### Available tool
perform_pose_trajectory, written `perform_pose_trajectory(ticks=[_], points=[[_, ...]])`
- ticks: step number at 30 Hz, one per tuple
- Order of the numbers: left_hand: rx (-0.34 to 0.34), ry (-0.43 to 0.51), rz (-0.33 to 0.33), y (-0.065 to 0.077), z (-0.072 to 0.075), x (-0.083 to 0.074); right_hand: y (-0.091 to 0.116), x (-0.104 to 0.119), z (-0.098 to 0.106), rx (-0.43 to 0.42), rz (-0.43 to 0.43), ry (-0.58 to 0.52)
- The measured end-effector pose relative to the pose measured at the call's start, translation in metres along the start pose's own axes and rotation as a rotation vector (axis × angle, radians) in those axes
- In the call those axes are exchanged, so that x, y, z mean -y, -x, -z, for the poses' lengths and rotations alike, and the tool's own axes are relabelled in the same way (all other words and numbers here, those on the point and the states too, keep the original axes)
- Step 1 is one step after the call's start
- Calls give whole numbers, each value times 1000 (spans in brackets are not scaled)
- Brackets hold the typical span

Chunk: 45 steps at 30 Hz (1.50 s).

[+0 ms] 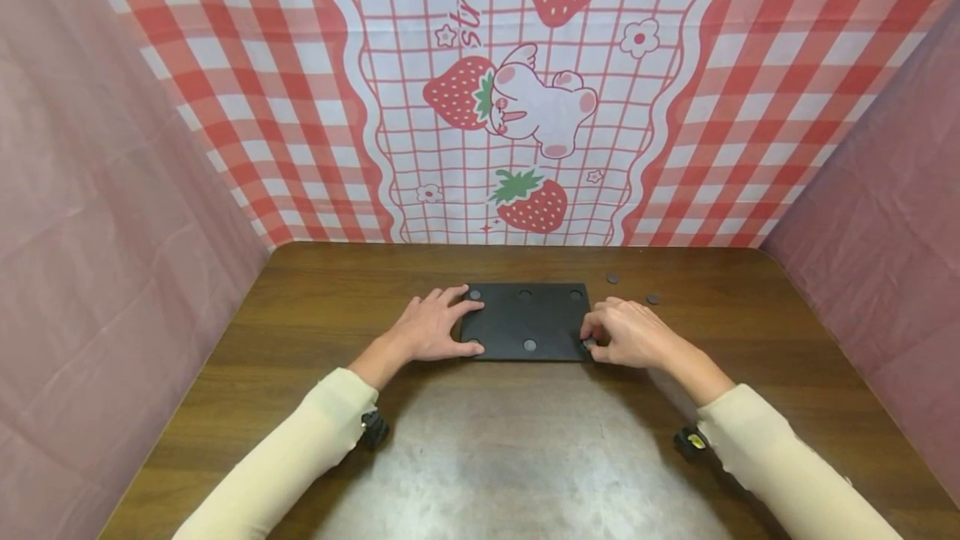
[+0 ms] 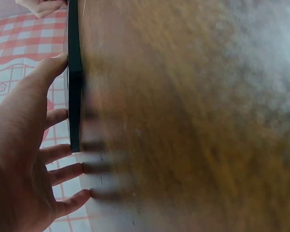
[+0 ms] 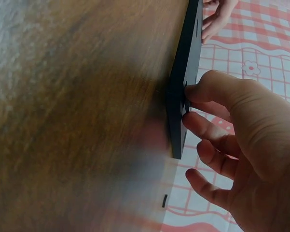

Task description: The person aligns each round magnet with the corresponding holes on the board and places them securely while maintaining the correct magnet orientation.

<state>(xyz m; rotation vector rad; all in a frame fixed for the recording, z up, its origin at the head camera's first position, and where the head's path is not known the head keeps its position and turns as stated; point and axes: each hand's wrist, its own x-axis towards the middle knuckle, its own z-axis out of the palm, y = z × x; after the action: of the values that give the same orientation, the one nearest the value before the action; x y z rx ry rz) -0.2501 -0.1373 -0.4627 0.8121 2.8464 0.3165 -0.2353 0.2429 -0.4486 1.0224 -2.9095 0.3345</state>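
Note:
A flat black rectangular board lies on the wooden table, with round spots along its far and near edges. Grey discs show at the far left spot and the near middle spot; the other far spots look dark. My left hand rests on the board's left end, fingers spread, its thumb on the near corner. With thumb and forefinger, my right hand pinches a small dark disc at the near right corner, against the board's top. Its other fingers are loosely bent.
Two loose dark discs, one farther back and one nearer, lie on the table beyond my right hand. A red-and-white strawberry cloth hangs behind the table. Pink curtains flank both sides.

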Motion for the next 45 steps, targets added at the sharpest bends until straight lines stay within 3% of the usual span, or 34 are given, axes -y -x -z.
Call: perform_pose_trajectory(ticks=[31,40,43,45], points=[[9,2,5,-1,-1,1,0,-1,4,-50,19,26],[-40,49,-43,-7,-12,14,-1,-3,6,-78,-2,33],[-8,71,-30,-5,-5,9,-2,-5,7,-80,-26,33],[-30,74,-33,-7,-13,15,-2,-6,8,-87,-34,35]])
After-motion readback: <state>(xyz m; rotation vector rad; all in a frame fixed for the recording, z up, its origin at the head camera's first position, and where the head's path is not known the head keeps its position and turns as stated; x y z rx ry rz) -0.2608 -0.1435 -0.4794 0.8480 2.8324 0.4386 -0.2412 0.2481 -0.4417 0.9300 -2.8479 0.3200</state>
